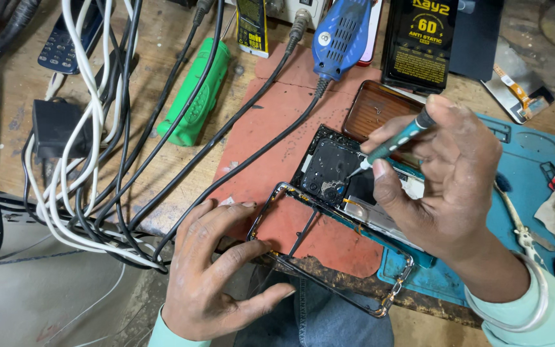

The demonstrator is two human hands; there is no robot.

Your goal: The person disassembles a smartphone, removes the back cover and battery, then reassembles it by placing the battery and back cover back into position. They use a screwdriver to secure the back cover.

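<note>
I see my left hand [216,270] at the bench's [27,83] near edge, fingers spread flat, pinning the bare phone frame [329,257]. The opened phone [345,180] lies mid-bench on the red mat [258,148]. My right hand [451,180] pinches a screwdriver [393,144], tip touching it.

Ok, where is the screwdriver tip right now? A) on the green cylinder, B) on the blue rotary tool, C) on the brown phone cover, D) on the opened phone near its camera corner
D: the right hand holds the screwdriver with its tip down on the opened phone, by the camera corner.
</note>
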